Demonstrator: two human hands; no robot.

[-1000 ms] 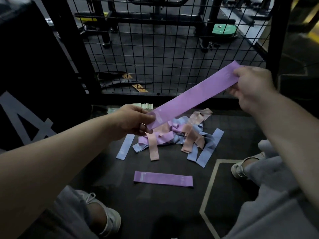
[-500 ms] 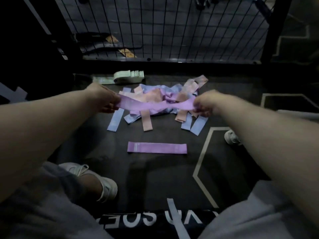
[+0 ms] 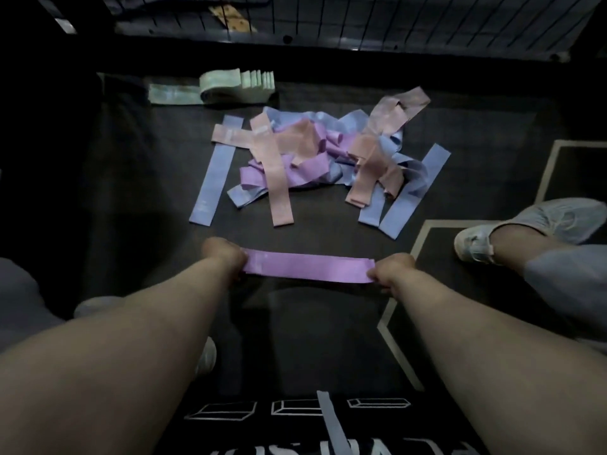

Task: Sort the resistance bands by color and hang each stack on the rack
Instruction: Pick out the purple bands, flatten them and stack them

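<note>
The purple resistance band [image 3: 308, 269] lies stretched flat with its long axis running left to right across the view, its right end sitting slightly nearer the person than its left. It is a wide, flat strip of lilac fabric, smooth and unwrinkled, with a faint paler mark near the left end. The left hand [image 3: 225, 257] grips the left end and the right hand [image 3: 392, 269] grips the right end, both with fingers curled under so that the band's tips disappear beneath them. The band is low over the dark floor [image 3: 147, 192], just in front of the person's legs; whether it touches the floor cannot be told.

Beyond it, well apart, lies a tangled pile of bands [image 3: 315, 156] in pink, blue and purple, overlapping at all angles. A blue band [image 3: 215, 174] lies straight at the pile's left edge, pointing away from the person, and a pink band [image 3: 274, 178] crosses the pile beside it. Another blue band [image 3: 415, 190] angles out at the right. Farther back, to the left, is a stack of pale green bands [image 3: 236, 85], lying flat near the black wire mesh [image 3: 394, 21]. A white shoe [image 3: 473, 246] rests on the floor at the right, beside a pale floor line [image 3: 417, 244].
</note>
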